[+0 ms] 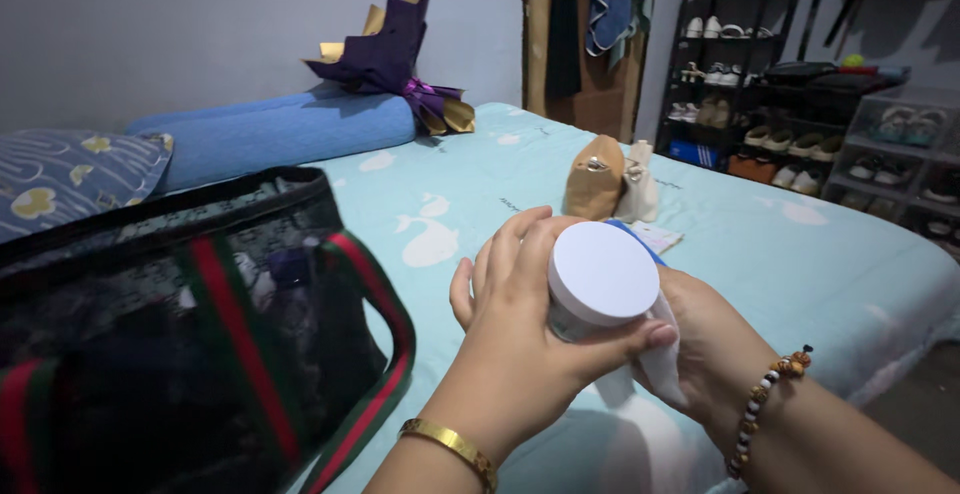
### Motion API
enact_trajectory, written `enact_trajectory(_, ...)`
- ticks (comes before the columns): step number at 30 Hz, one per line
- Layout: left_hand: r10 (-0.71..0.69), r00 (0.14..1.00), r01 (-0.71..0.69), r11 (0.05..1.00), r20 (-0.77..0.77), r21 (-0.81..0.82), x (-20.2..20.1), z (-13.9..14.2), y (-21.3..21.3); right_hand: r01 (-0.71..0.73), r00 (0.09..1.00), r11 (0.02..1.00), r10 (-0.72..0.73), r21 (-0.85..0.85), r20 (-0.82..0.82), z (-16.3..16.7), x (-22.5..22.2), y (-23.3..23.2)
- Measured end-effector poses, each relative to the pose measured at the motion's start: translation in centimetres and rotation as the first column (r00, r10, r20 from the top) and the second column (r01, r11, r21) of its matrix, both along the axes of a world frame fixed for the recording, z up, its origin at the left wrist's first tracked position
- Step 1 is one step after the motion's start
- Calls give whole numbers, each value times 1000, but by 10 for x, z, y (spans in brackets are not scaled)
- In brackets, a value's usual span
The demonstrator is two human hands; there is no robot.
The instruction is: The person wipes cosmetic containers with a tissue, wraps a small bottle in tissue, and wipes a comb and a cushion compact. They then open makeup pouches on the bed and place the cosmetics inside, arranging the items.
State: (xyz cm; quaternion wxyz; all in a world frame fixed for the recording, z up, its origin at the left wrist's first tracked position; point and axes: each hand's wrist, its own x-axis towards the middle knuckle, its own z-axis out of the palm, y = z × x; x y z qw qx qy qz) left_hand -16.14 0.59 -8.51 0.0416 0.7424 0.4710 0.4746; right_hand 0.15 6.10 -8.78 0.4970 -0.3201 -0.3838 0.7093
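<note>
Two hands (520, 324) (700, 339) around a smooth round white-lidded jar (598, 279).

There is a single view, taken from a camera worn on the person's head. It looks forward and down along the forearms, so the hands (590, 324) sit close to the lens in the lower middle of the frame, large and sharp. The line of sight runs across the bed (760, 244), which fills the middle ground and slopes away to the right. A dark mesh bag (190, 334) crowds the near left corner, very close. Farther off, the view reaches the grey wall (200, 24) behind the bed and a shoe rack (740, 74) at the upper right.
</note>
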Motion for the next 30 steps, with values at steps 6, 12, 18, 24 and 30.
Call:
enact_trajectory(6,-39,998,39,999,-40,12,17,-1,3,-151,987,988,153,28,-51,5,16,-12)
enact_trajectory(12,-84,996,84,996,-7,-5,36,5,0,-98,979,991,112,-90,171,11,36,-21)
enact_trajectory(18,-46,964,87,986,263,-145,41,28,2,162,987,987,-162,1,11,10,52,-21)
enact_trajectory(24,93,963,5,932,253,-362,41,38,-3,-141,727,838,449,527,-519,10,51,-46)
enact_trajectory(30,-14,980,2,998,197,61,44,37,-18,-241,847,260,-413,935,334,10,32,-54)
